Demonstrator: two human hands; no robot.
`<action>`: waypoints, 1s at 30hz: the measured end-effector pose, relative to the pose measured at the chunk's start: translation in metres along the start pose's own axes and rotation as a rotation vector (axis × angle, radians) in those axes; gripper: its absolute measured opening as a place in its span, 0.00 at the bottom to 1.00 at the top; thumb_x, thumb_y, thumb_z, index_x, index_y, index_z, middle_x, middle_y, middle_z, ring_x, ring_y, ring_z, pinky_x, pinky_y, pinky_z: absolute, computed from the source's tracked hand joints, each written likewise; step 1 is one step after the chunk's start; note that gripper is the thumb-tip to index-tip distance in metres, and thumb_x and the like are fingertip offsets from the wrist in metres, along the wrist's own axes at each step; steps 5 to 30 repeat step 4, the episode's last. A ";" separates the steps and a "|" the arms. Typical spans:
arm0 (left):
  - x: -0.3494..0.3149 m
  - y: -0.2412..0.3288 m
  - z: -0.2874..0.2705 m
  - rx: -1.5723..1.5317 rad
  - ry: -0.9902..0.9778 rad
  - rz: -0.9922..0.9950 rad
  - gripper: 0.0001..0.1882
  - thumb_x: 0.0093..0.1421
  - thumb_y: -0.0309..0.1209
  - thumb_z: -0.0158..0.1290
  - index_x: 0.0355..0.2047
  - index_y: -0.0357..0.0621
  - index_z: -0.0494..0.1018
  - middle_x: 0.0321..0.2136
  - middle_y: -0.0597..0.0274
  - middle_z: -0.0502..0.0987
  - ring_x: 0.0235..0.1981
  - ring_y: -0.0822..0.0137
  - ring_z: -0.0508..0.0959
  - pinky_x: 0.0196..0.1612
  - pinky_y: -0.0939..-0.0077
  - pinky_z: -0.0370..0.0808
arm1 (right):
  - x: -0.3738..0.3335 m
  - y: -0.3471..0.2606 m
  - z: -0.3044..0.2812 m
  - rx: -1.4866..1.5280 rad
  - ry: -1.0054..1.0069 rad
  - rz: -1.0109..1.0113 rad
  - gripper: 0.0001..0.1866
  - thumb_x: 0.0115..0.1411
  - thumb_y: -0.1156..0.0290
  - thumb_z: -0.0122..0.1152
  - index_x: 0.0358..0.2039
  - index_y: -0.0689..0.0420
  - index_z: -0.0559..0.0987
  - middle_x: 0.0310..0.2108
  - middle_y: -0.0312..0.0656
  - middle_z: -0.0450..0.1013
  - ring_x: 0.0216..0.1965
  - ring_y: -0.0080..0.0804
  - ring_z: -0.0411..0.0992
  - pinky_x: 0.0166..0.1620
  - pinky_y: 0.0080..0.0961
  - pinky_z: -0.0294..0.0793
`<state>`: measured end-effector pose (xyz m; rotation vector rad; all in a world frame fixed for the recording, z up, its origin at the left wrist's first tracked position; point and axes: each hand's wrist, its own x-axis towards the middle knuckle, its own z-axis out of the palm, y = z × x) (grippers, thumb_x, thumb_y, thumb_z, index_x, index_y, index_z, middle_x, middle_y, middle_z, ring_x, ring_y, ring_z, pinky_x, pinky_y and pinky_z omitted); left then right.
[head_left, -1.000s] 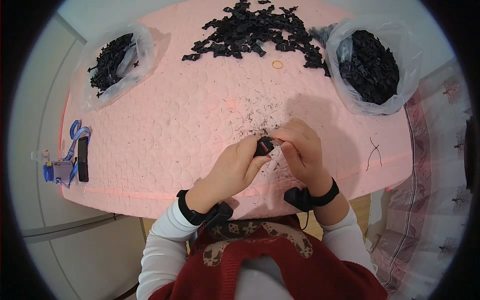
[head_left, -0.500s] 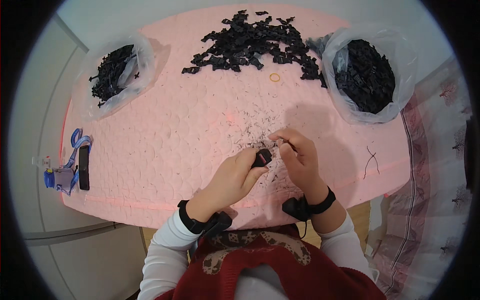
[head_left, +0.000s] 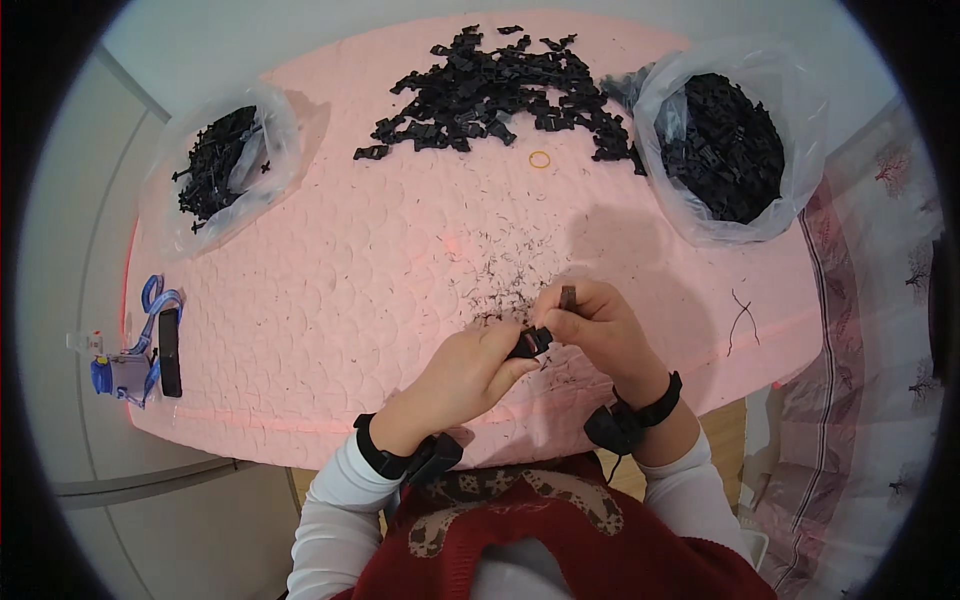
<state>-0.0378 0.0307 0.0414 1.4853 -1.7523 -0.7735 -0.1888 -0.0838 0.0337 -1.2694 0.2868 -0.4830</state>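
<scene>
Between the thumb and fingers of my left hand [head_left: 462, 372] is a black plastic buckle [head_left: 532, 343] with an opening through its middle. My right hand [head_left: 608, 330] is closed round a narrow dark strip-like tool [head_left: 568, 297], whose flat end sticks up past the fingers. Its other end is hidden in the grip, so I cannot tell its exact kind. The right thumb and fingertips are at the buckle's right end. Beneath and beyond both hands, thin black plastic shavings [head_left: 497, 270] lie scattered on the pink quilted cover [head_left: 330, 300].
Black buckle parts [head_left: 480, 95] lie heaped at the far side. A clear bag of black parts [head_left: 725, 150] stands far right, another bag [head_left: 215, 165] far left. Nearby are a yellow rubber band [head_left: 540, 159], a phone-like black object [head_left: 170, 352], a blue strap [head_left: 152, 295] and crossed black strands [head_left: 742, 322].
My right hand has come in against the buckle, and its tool now points upward. My left hand has lowered slightly and turned the buckle. The whole view has shifted a little.
</scene>
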 end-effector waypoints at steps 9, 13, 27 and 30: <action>0.000 -0.001 -0.001 -0.100 0.029 -0.111 0.12 0.54 0.34 0.50 0.30 0.39 0.62 0.23 0.47 0.68 0.27 0.48 0.69 0.29 0.60 0.65 | 0.004 0.012 -0.012 0.058 0.113 -0.078 0.06 0.57 0.71 0.51 0.32 0.60 0.72 0.27 0.36 0.69 0.26 0.19 0.65 0.31 0.15 0.64; 0.000 -0.001 -0.001 -0.100 0.029 -0.111 0.12 0.54 0.34 0.50 0.30 0.39 0.62 0.23 0.47 0.68 0.27 0.48 0.69 0.29 0.60 0.65 | 0.004 0.012 -0.012 0.058 0.113 -0.078 0.06 0.57 0.71 0.51 0.32 0.60 0.72 0.27 0.36 0.69 0.26 0.19 0.65 0.31 0.15 0.64; 0.000 -0.001 -0.001 -0.100 0.029 -0.111 0.12 0.54 0.34 0.50 0.30 0.39 0.62 0.23 0.47 0.68 0.27 0.48 0.69 0.29 0.60 0.65 | 0.004 0.012 -0.012 0.058 0.113 -0.078 0.06 0.57 0.71 0.51 0.32 0.60 0.72 0.27 0.36 0.69 0.26 0.19 0.65 0.31 0.15 0.64; 0.000 -0.001 -0.001 -0.100 0.029 -0.111 0.12 0.54 0.34 0.50 0.30 0.39 0.62 0.23 0.47 0.68 0.27 0.48 0.69 0.29 0.60 0.65 | 0.004 0.012 -0.012 0.058 0.113 -0.078 0.06 0.57 0.71 0.51 0.32 0.60 0.72 0.27 0.36 0.69 0.26 0.19 0.65 0.31 0.15 0.64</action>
